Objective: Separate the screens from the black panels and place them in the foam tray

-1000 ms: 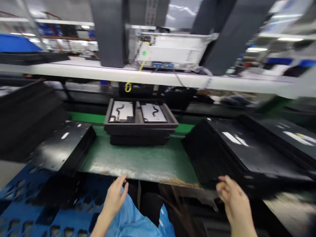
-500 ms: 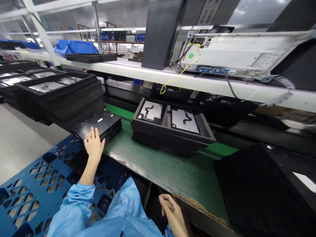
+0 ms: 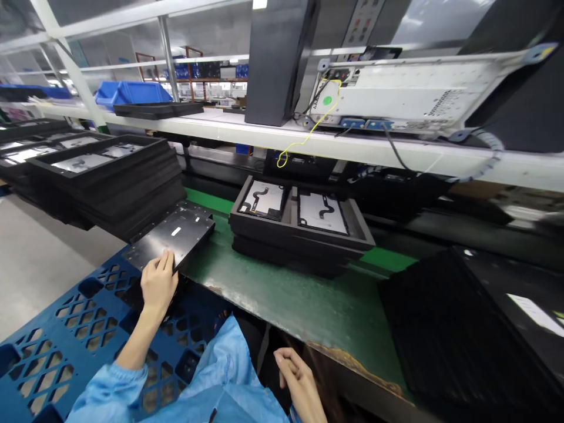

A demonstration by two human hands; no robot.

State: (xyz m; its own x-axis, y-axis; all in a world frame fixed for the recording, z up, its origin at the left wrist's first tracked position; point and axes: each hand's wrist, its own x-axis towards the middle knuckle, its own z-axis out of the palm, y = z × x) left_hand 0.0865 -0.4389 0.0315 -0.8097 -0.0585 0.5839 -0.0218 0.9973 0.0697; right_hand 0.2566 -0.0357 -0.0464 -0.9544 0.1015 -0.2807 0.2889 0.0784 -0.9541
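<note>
My left hand (image 3: 159,285) is at the near edge of a flat black panel (image 3: 183,226) with a small white label and small holes. Its fingers lie together over the edge, and whatever the thumb touches underneath is hidden. The panel lies at the left end of the green bench, its near part reaching out toward me. In front of my body, below the bench edge, my right hand (image 3: 298,379) is loosely curled with nothing visible in it. Mid-bench stands a stack of dark foam trays (image 3: 304,235); the top one holds two silver-and-black plates (image 3: 324,212) with dark ribbon cables.
More stacked black trays (image 3: 118,194) stand at the left. A tall stack of black panels (image 3: 458,341) occupies the bench's right end. A blue plastic pallet (image 3: 88,329) is below left. Overhead, a white shelf (image 3: 247,132) carries a white equipment unit (image 3: 409,97) and a dangling yellow cable.
My left hand has moved down and left to the panel's near edge, and the panel has shifted slightly toward me. My right hand stays curled. The view has turned slightly.
</note>
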